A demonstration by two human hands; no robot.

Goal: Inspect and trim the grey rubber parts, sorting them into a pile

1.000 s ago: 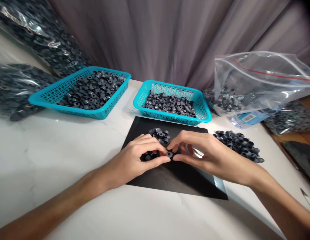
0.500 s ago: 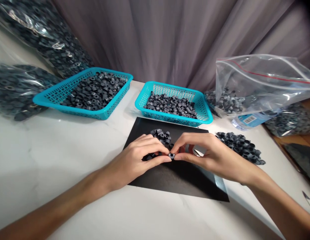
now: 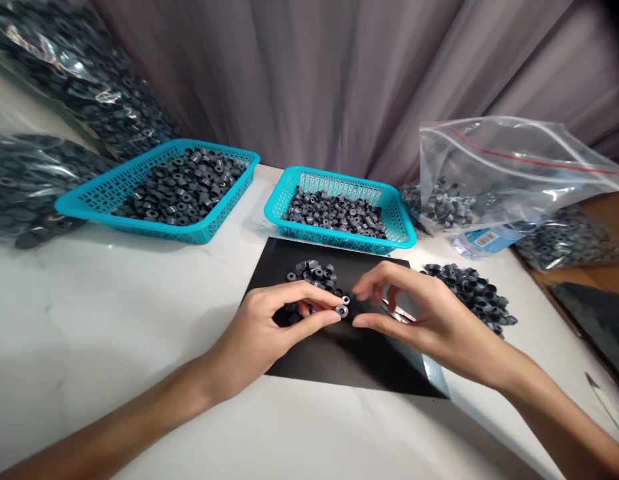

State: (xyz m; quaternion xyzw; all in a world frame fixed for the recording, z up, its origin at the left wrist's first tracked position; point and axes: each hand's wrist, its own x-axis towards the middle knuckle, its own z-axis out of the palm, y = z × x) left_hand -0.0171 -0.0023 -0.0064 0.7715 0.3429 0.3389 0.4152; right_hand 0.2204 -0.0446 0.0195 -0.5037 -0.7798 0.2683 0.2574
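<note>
Above a black mat (image 3: 319, 363), my left hand (image 3: 269, 327) pinches a small dark grey ring-shaped part (image 3: 342, 311) between thumb and forefinger, its hole facing me. To its right, my right hand (image 3: 414, 310) has thumb and fingers apart, with nothing between the tips. A shiny metal object (image 3: 400, 313) shows through the gap of that hand; whether it lies on the mat or touches the palm I cannot tell. Beyond my left fingers, a small pile of similar dark parts (image 3: 314, 272) rests on the mat, partly hidden by the hand.
Two turquoise baskets, one at left (image 3: 204, 233) and one in the middle (image 3: 339, 241), hold many such parts. Right of the mat lies a loose heap (image 3: 469, 293). Behind it are a zip bag (image 3: 494, 160) and a plastic bottle (image 3: 482, 241). Filled bags (image 3: 34, 180) stand far left.
My right hand has let go of the ring-shaped part, and its fingers have spread and drawn back slightly right. My left hand keeps the part. The whole view has shifted a little.
</note>
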